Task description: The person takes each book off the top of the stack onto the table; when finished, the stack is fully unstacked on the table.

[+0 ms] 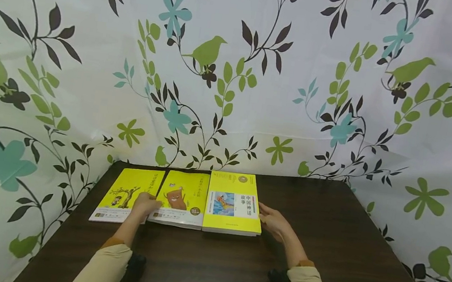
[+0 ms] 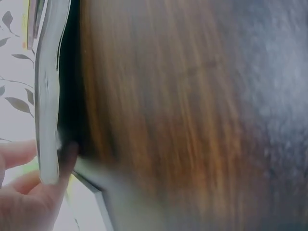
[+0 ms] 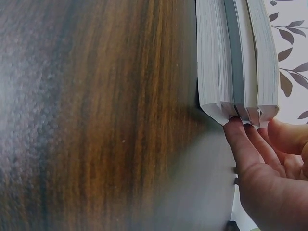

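Note:
Three yellow-covered books lie side by side at the back of the dark table. My left hand (image 1: 146,205) is at the left edge of the middle book (image 1: 185,193), which has a brown cartoon figure. In the left wrist view, thumb and fingers pinch that book's end (image 2: 48,120). The left book (image 1: 129,190) shows a tree. At the right, a book with a blue picture (image 1: 238,209) tops a stack of several books (image 3: 238,62). My right hand (image 1: 277,224) touches the stack's right side, fingertips against the page ends and thumb near the top corner.
The dark wood-grain table (image 1: 201,266) runs towards me and to the right of the books. Behind it hangs a white cloth (image 1: 229,113) printed with leaves, birds and flowers. Dark bands (image 1: 136,265) sit at both wrists.

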Motion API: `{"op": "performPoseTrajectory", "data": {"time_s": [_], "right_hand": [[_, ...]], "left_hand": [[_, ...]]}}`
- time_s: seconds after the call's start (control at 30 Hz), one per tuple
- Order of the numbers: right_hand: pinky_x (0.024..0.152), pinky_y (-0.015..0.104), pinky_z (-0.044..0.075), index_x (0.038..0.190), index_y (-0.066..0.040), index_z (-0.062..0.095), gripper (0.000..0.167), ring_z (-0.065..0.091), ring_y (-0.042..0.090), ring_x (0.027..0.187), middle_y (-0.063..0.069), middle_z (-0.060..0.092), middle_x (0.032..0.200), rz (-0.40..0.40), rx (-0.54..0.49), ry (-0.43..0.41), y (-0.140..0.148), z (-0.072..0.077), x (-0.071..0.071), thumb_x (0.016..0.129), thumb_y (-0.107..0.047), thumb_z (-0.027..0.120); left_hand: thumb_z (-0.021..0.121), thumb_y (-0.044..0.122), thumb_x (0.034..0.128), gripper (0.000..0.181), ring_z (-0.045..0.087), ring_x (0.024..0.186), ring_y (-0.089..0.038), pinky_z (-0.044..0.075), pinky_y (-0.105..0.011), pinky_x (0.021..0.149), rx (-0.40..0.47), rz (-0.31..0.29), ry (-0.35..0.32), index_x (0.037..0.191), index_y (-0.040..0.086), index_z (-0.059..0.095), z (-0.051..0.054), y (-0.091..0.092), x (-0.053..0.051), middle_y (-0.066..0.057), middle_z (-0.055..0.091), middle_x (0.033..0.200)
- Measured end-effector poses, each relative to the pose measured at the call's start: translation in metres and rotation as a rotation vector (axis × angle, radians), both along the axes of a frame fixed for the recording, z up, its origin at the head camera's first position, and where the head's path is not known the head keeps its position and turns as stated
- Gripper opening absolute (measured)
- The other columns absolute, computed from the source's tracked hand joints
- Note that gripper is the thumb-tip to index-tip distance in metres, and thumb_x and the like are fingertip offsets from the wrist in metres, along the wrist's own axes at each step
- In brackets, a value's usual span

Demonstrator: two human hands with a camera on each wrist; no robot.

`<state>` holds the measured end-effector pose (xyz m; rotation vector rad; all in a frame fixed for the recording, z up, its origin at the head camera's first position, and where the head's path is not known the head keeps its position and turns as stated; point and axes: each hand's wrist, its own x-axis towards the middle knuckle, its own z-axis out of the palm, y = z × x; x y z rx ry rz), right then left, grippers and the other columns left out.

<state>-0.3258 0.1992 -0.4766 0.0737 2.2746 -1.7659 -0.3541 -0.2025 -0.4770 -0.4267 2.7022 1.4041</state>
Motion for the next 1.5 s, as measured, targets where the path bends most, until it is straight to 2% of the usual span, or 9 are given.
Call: {"op": "performPoseTrajectory", "data": {"time_s": [0.07, 0.17, 0.27, 0.33, 0.43, 0.63, 0.93, 1.17, 1.5], "right_hand": [[0.111, 0.055, 0.032, 0.154, 0.000, 0.022, 0.057, 0.029, 0.040, 0.143, 0.022, 0.023, 0.158, 0.002, -0.005, -0.001, 0.000, 0.000, -0.001, 0.101, 0.000, 0.043], [0.111, 0.055, 0.032, 0.154, 0.000, 0.022, 0.057, 0.029, 0.040, 0.143, 0.023, 0.023, 0.158, 0.001, -0.007, -0.002, 0.001, 0.002, -0.002, 0.101, 0.000, 0.042], [0.112, 0.054, 0.032, 0.154, 0.001, 0.022, 0.056, 0.029, 0.040, 0.143, 0.023, 0.023, 0.158, -0.004, -0.004, -0.006, 0.000, 0.003, -0.002, 0.101, 0.000, 0.042], [0.111, 0.054, 0.032, 0.154, 0.001, 0.022, 0.056, 0.029, 0.040, 0.143, 0.023, 0.023, 0.158, -0.004, 0.001, -0.008, 0.000, 0.004, -0.002, 0.101, 0.000, 0.043], [0.111, 0.054, 0.032, 0.154, 0.000, 0.023, 0.056, 0.030, 0.039, 0.143, 0.022, 0.023, 0.158, -0.008, -0.002, -0.018, 0.000, 0.005, -0.003, 0.101, 0.000, 0.043], [0.111, 0.053, 0.033, 0.154, -0.001, 0.023, 0.056, 0.032, 0.039, 0.143, 0.021, 0.024, 0.158, -0.010, -0.009, -0.019, 0.002, 0.004, -0.006, 0.101, -0.001, 0.042], [0.111, 0.054, 0.033, 0.154, 0.001, 0.021, 0.056, 0.030, 0.040, 0.143, 0.024, 0.023, 0.158, -0.003, -0.009, -0.026, 0.004, 0.003, -0.005, 0.101, 0.001, 0.041], [0.112, 0.054, 0.032, 0.154, 0.002, 0.021, 0.056, 0.031, 0.039, 0.143, 0.023, 0.024, 0.157, 0.002, -0.026, -0.018, 0.001, 0.000, -0.004, 0.101, 0.002, 0.041], [0.111, 0.054, 0.033, 0.154, 0.000, 0.020, 0.056, 0.028, 0.040, 0.144, 0.022, 0.022, 0.159, 0.008, 0.002, -0.022, 0.000, 0.003, -0.001, 0.102, -0.001, 0.041]], "left_hand": [[0.060, 0.009, 0.0854, 0.022, 0.054, 0.073, -0.031, 0.051, -0.037, 0.063, -0.035, -0.022, 0.035, 0.089, -0.013, 0.061, 0.003, 0.002, 0.001, -0.023, 0.056, 0.081], [0.059, 0.011, 0.0841, 0.019, 0.046, 0.065, -0.025, 0.039, -0.033, 0.054, -0.104, -0.047, 0.050, 0.079, -0.008, 0.057, 0.009, 0.007, 0.003, -0.014, 0.049, 0.071], [0.053, 0.012, 0.0886, 0.033, 0.059, 0.088, -0.038, 0.051, -0.047, 0.074, -0.173, -0.062, 0.037, 0.105, -0.015, 0.061, 0.015, 0.014, 0.005, -0.030, 0.062, 0.098], [0.052, 0.016, 0.0917, 0.046, 0.056, 0.112, -0.045, 0.048, -0.057, 0.090, -0.183, -0.073, 0.044, 0.125, -0.016, 0.055, 0.018, 0.018, 0.005, -0.035, 0.056, 0.126], [0.056, 0.026, 0.0944, 0.056, 0.049, 0.126, -0.048, 0.044, -0.059, 0.099, -0.144, -0.093, 0.068, 0.132, -0.015, 0.051, 0.023, 0.026, 0.003, -0.033, 0.050, 0.137], [0.058, 0.026, 0.0962, 0.055, 0.047, 0.130, -0.045, 0.046, -0.053, 0.101, 0.020, -0.182, 0.096, 0.137, -0.010, 0.049, 0.032, 0.045, -0.002, -0.029, 0.048, 0.142], [0.053, 0.014, 0.0982, 0.048, 0.063, 0.112, -0.038, 0.055, -0.044, 0.090, 0.129, -0.301, 0.084, 0.139, -0.010, 0.047, 0.024, 0.067, 0.001, -0.028, 0.052, 0.138], [0.057, 0.015, 0.0972, 0.046, 0.060, 0.118, -0.038, 0.058, -0.038, 0.082, 0.172, -0.298, 0.126, 0.136, -0.009, 0.051, 0.015, 0.076, 0.004, -0.025, 0.057, 0.134], [0.066, 0.014, 0.0919, 0.039, 0.053, 0.128, -0.035, 0.047, -0.044, 0.103, 0.140, -0.266, 0.153, 0.127, -0.002, 0.063, 0.006, 0.094, 0.004, -0.016, 0.069, 0.121]]}}
